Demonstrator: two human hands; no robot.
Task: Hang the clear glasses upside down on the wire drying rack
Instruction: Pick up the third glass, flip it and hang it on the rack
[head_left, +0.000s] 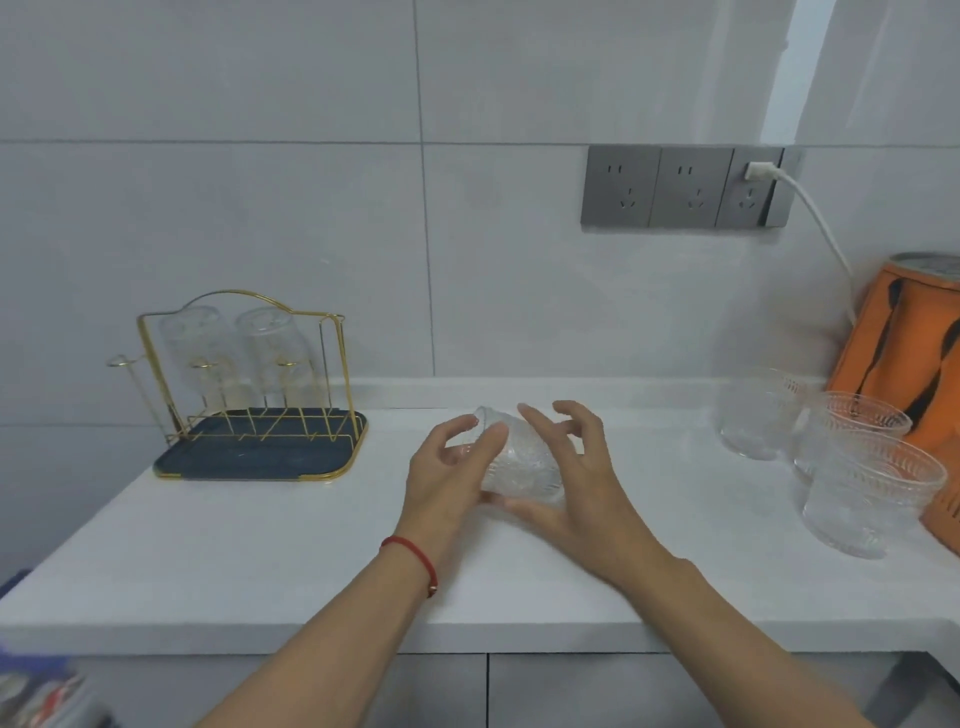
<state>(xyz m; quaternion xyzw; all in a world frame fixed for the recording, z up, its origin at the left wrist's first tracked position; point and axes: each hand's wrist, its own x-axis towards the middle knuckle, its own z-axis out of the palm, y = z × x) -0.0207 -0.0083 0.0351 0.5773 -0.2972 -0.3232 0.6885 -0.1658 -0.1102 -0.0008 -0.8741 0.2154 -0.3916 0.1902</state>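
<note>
A gold wire drying rack (332, 364) on a dark tray (260, 462) stands at the left of the white counter. Two clear glasses (228, 348) hang upside down on its pegs. In the middle of the counter a clear ribbed glass (524, 457) lies tilted on its side between my hands. My left hand (447, 473) grips its left side with thumb and fingers. My right hand (576, 478) supports it from the right and below, upper fingers spread. Three more clear glasses (872, 493) stand upright at the right.
An orange and black bag (904, 358) stands at the far right behind the upright glasses. Grey wall sockets (680, 187) with a white plug and cable sit above. The counter's front edge runs below my forearms, with cabinet doors under it.
</note>
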